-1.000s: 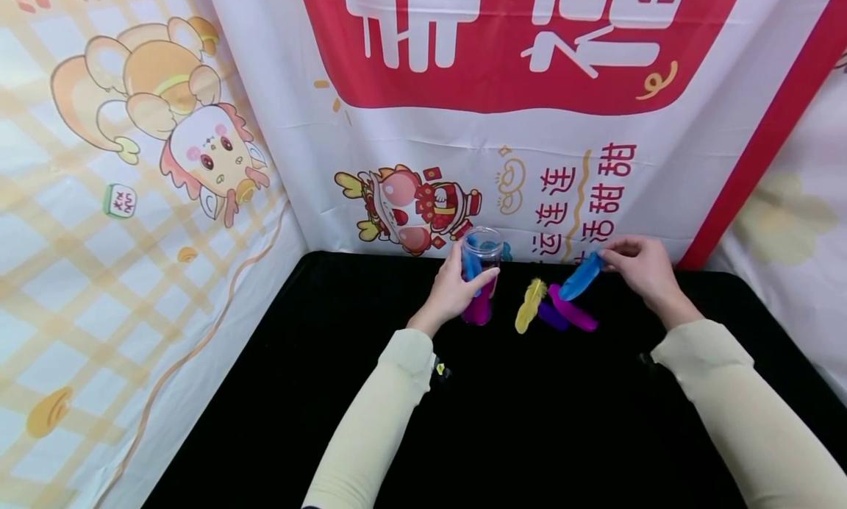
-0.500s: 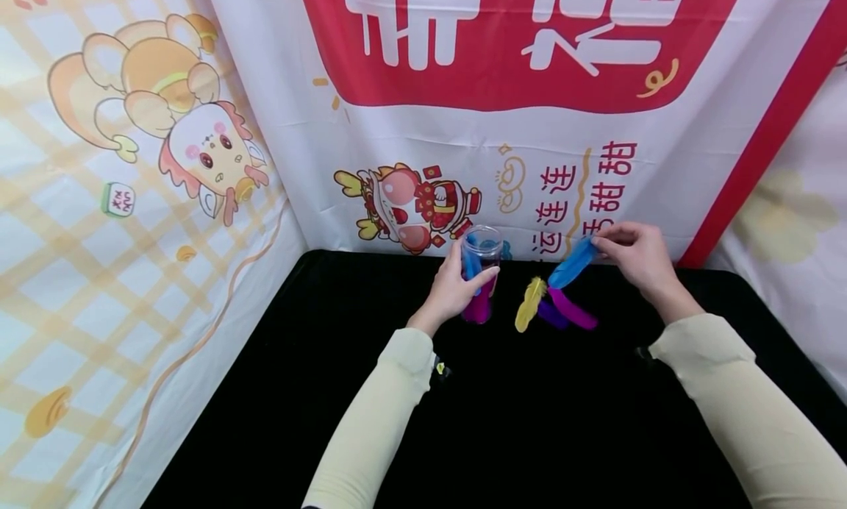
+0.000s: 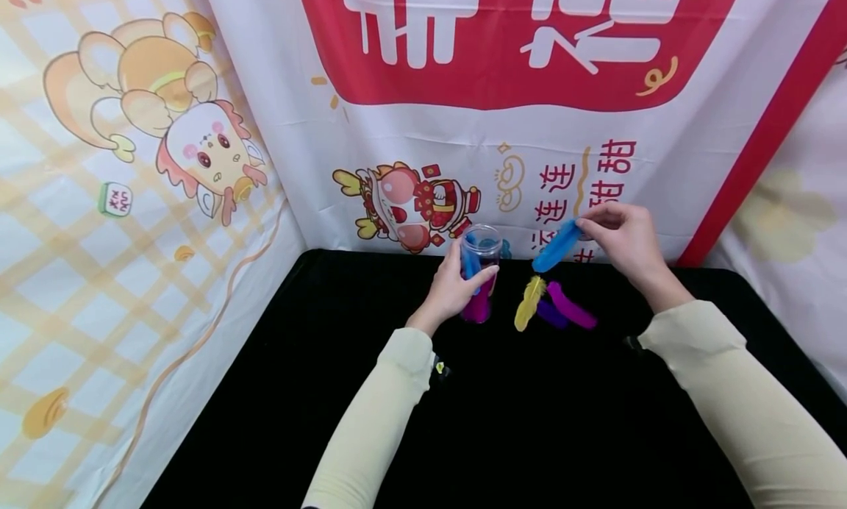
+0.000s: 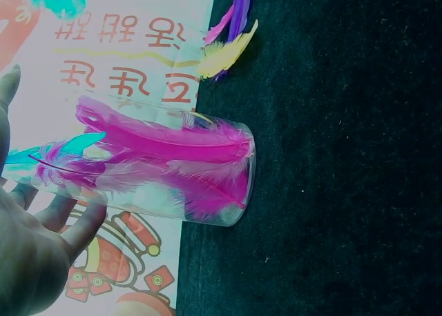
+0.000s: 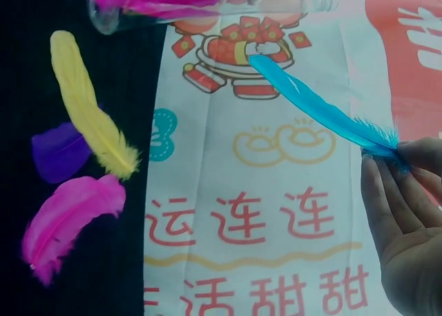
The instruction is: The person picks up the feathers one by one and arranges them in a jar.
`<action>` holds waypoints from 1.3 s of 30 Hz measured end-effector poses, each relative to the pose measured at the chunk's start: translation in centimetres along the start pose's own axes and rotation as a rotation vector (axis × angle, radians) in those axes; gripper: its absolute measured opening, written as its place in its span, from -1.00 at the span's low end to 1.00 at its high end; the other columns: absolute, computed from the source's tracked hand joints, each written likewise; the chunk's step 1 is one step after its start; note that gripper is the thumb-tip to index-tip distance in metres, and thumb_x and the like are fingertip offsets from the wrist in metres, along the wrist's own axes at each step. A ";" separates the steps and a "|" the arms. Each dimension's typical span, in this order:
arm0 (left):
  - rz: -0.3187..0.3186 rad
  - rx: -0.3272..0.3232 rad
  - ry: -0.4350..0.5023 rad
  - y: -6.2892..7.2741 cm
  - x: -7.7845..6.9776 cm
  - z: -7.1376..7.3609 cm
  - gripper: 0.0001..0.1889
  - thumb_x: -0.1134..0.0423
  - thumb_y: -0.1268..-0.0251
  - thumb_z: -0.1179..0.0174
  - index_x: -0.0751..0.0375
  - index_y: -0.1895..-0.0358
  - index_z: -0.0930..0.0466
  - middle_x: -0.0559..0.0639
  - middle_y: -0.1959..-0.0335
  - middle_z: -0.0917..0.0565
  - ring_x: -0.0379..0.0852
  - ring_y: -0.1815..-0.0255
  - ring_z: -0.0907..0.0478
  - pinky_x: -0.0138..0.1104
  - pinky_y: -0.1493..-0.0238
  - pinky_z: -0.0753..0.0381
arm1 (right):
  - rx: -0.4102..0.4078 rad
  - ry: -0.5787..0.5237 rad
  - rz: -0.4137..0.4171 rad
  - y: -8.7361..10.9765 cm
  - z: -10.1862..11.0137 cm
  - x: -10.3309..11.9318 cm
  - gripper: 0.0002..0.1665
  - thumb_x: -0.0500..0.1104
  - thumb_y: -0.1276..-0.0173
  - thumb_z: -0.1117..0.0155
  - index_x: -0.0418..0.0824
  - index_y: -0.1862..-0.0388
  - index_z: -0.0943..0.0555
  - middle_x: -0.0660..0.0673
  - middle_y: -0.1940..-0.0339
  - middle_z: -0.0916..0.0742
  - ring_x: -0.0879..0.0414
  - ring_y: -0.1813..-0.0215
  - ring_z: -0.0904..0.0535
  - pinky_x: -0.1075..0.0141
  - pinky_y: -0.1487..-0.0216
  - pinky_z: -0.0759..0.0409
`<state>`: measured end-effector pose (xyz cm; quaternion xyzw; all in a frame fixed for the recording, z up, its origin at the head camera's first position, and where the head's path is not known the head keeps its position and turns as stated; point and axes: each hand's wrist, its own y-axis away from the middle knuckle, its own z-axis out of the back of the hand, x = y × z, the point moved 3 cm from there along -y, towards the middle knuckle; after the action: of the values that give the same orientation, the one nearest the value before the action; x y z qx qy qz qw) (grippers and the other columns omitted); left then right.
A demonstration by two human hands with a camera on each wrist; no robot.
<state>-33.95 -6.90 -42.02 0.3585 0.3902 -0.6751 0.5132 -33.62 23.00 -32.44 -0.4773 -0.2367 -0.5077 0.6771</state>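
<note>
My left hand (image 3: 451,285) grips a clear, open-topped jar (image 3: 486,238) near the table's back edge. Inside the jar are magenta feathers (image 4: 166,147) and a blue one (image 4: 83,145). Between thumb and fingertips, my right hand (image 3: 625,240) pinches a blue feather (image 3: 556,247) by its fluffy end. That feather hangs in the air right of the jar, its smooth tip slanting down toward it. Below it on the table lie a yellow feather (image 3: 529,305), a purple feather (image 3: 552,315) and a magenta feather (image 3: 573,307), close together.
A black cloth covers the table (image 3: 529,421). Right behind it hangs a white backdrop (image 3: 410,134) with red lettering and cartoon figures. A checked, patterned sheet (image 3: 152,273) closes off the left side.
Holding the blue feather, my right hand has risen and moved left, from over the magenta feather toward the jar. My left hand and the jar stay in place.
</note>
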 end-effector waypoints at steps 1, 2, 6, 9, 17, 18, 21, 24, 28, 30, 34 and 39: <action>-0.002 0.000 0.001 0.0 0.0 0.0 -0.07 -0.28 -0.35 -0.26 -0.18 -0.64 0.05 0.03 -0.55 -0.27 0.07 -0.50 -0.30 0.06 -0.44 -0.35 | -0.001 -0.003 0.006 -0.1 -0.1 0.2 -0.66 -0.08 -0.42 -0.42 -0.35 0.07 -0.74 0.06 0.29 -0.81 0.30 0.30 -0.74 0.54 0.24 -0.65; -0.003 0.000 0.001 0.0 0.0 0.0 -0.07 -0.29 -0.35 -0.26 -0.19 -0.64 0.05 0.02 -0.54 -0.27 0.06 -0.49 -0.31 0.06 -0.44 -0.36 | -0.003 -0.009 0.012 -0.1 -0.2 0.4 -0.67 -0.09 -0.42 -0.43 -0.36 0.08 -0.73 0.08 0.31 -0.81 0.30 0.31 -0.74 0.53 0.24 -0.65; -0.008 -0.003 0.003 -0.1 0.1 -0.1 -0.08 -0.30 -0.35 -0.26 -0.19 -0.63 0.03 0.00 -0.52 -0.29 0.05 -0.47 -0.33 0.06 -0.43 -0.37 | 0.002 -0.028 0.028 -0.3 -0.5 1.2 -0.69 -0.12 -0.42 -0.43 -0.38 0.09 -0.73 0.11 0.32 -0.80 0.26 0.31 -0.74 0.52 0.25 -0.66; -0.008 -0.005 0.001 -0.2 0.1 -0.1 -0.07 -0.31 -0.34 -0.26 -0.18 -0.63 0.03 0.00 -0.52 -0.29 0.06 -0.48 -0.33 0.05 -0.43 -0.36 | 0.003 -0.038 0.040 -0.5 -0.8 1.7 -0.70 -0.11 -0.42 -0.42 -0.37 0.11 -0.74 0.10 0.33 -0.80 0.22 0.30 -0.75 0.51 0.24 -0.66; -0.020 -0.006 0.012 0.0 -0.1 0.0 -0.11 -0.25 -0.35 -0.29 -0.19 -0.61 -0.01 0.01 -0.50 -0.32 0.03 -0.47 -0.35 0.02 -0.42 -0.39 | -0.002 -0.030 0.066 -0.8 -1.2 2.4 -0.73 -0.12 -0.42 -0.42 -0.35 0.14 -0.76 0.02 0.34 -0.81 0.21 0.31 -0.75 0.50 0.27 -0.65; -0.020 -0.006 0.012 0.0 -0.1 0.0 -0.11 -0.24 -0.36 -0.29 -0.19 -0.61 -0.01 0.01 -0.50 -0.32 0.03 -0.46 -0.35 0.02 -0.42 -0.39 | -0.001 -0.030 0.068 -0.8 -1.3 2.5 -0.73 -0.12 -0.42 -0.42 -0.35 0.14 -0.76 0.02 0.34 -0.81 0.22 0.32 -0.75 0.50 0.27 -0.65; -0.019 -0.007 0.010 0.0 -0.1 0.0 -0.11 -0.24 -0.36 -0.28 -0.19 -0.62 -0.01 0.01 -0.50 -0.32 0.04 -0.46 -0.35 0.01 -0.41 -0.40 | -0.001 -0.036 0.079 -0.9 -1.3 2.8 -0.73 -0.12 -0.42 -0.42 -0.35 0.15 -0.77 0.01 0.34 -0.82 0.20 0.32 -0.76 0.50 0.26 -0.66; -0.017 -0.005 0.011 -0.1 -0.1 0.0 -0.12 -0.23 -0.37 -0.28 -0.19 -0.62 0.00 0.01 -0.50 -0.31 0.04 -0.46 -0.35 0.02 -0.41 -0.40 | -0.005 -0.035 0.089 -1.0 -1.4 3.3 -0.72 -0.11 -0.42 -0.43 -0.34 0.14 -0.77 0.02 0.34 -0.81 0.19 0.32 -0.76 0.51 0.25 -0.65; -0.013 -0.003 0.015 0.0 -0.2 0.0 -0.12 -0.22 -0.38 -0.28 -0.19 -0.62 0.01 0.01 -0.50 -0.31 0.03 -0.46 -0.35 0.02 -0.41 -0.40 | -0.007 -0.020 0.106 -1.0 -1.5 4.1 -0.70 -0.07 -0.42 -0.43 -0.32 0.14 -0.77 0.06 0.35 -0.81 0.22 0.31 -0.75 0.52 0.25 -0.64; -0.012 -0.003 0.016 0.0 -0.2 0.0 -0.12 -0.22 -0.38 -0.28 -0.19 -0.62 0.01 0.01 -0.50 -0.31 0.03 -0.47 -0.35 0.02 -0.41 -0.40 | -0.006 -0.022 0.114 -1.0 -1.6 4.5 -0.70 -0.07 -0.42 -0.43 -0.32 0.13 -0.77 0.08 0.36 -0.80 0.22 0.29 -0.75 0.52 0.26 -0.63; -0.013 -0.001 0.018 0.0 -0.3 0.0 -0.12 -0.23 -0.38 -0.27 -0.18 -0.62 0.01 0.01 -0.50 -0.31 0.03 -0.46 -0.35 0.02 -0.41 -0.40 | -0.007 -0.033 0.125 -1.2 -1.7 5.0 -0.71 -0.08 -0.42 -0.43 -0.32 0.14 -0.77 0.09 0.36 -0.80 0.18 0.28 -0.75 0.50 0.30 -0.61; -0.001 0.003 0.012 0.0 -0.2 0.0 -0.09 -0.27 -0.36 -0.27 -0.20 -0.63 0.02 0.00 -0.52 -0.30 0.02 -0.48 -0.34 0.02 -0.43 -0.38 | -0.005 -0.051 0.136 -1.3 -2.0 5.5 -0.72 -0.10 -0.42 -0.43 -0.33 0.14 -0.76 0.04 0.35 -0.81 0.11 0.28 -0.77 0.49 0.31 -0.61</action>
<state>-33.92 -6.81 -41.82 0.3632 0.3925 -0.6738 0.5099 -33.10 18.65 -28.30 -0.5066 -0.2197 -0.4487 0.7027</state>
